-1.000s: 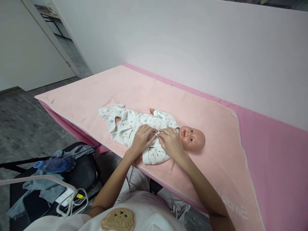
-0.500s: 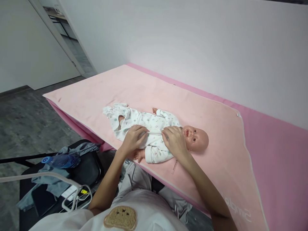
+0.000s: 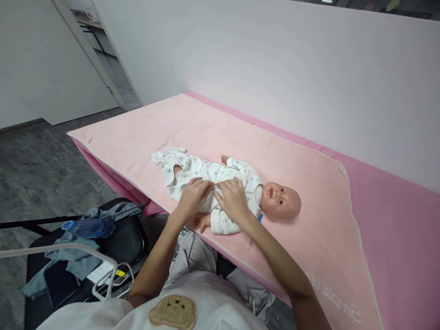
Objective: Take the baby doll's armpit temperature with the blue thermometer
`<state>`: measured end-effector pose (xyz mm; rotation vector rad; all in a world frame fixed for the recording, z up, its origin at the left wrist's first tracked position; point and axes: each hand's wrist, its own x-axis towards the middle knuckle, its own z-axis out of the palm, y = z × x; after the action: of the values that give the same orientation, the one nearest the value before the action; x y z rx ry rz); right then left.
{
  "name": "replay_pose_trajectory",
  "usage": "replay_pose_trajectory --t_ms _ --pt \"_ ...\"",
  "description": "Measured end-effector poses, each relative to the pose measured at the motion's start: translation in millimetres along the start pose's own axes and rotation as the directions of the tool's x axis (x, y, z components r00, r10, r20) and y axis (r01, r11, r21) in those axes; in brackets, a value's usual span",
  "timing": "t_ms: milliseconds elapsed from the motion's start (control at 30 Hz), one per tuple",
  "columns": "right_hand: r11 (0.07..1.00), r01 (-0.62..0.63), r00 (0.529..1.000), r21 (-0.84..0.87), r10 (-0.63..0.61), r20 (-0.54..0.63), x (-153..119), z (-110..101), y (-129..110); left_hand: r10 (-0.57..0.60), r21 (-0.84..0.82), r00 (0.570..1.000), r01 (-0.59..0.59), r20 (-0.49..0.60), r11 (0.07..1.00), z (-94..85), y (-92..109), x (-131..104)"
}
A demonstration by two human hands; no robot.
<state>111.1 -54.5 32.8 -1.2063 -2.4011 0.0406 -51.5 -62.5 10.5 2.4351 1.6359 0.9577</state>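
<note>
A baby doll [image 3: 282,201] lies on its back, head to the right, dressed in a white printed romper [image 3: 220,172]. My left hand [image 3: 194,196] pinches the front edge of the romper at the doll's belly. Right beside it, my right hand [image 3: 233,198] has its fingers closed on the same edge, the fingertips of both hands almost meeting. What lies under my fingers is mostly hidden. By my right forearm rests a thin clear stick with a blue end [image 3: 260,217], partly covered by the forearm. One doll hand [image 3: 202,221] sticks out below my left wrist.
A light pink mat [image 3: 309,243] covers the table over a darker pink cloth [image 3: 402,220]. The white wall [image 3: 257,59] stands behind. At the left, a black chair [image 3: 129,238] holds a water bottle [image 3: 92,228], grey cloth and a white cable [image 3: 112,279].
My right hand has slid left along the romper's front, from near the doll's neck to beside my left hand. The stick's blue end now shows. The view has shifted slightly.
</note>
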Motion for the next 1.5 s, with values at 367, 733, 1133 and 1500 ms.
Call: replay_pose_trajectory --t_ms 367,733,1133,1500 --pt "0.998 0.014 0.998 -0.058 -0.011 0.058 2.1 5.9 0.8 -0.072 -0.085 0.997 0.074 0.022 0.994 3.6 -0.5 -2.0" --pt "0.994 -0.006 0.999 -0.109 0.011 0.046 4.3 9.9 0.9 -0.017 -0.047 0.997 0.014 -0.075 0.999 5.8 -5.3 -4.3" --pt "0.967 0.061 0.998 -0.248 -0.057 0.023 3.3 17.5 2.9 -0.096 -0.142 0.995 0.093 -0.008 0.986 -5.8 0.7 -3.6" --pt "0.993 0.056 0.995 -0.102 -0.048 0.084 -3.5 -43.5 0.7 -0.101 -0.168 0.995 0.097 -0.013 0.981 -10.3 3.1 -2.7"
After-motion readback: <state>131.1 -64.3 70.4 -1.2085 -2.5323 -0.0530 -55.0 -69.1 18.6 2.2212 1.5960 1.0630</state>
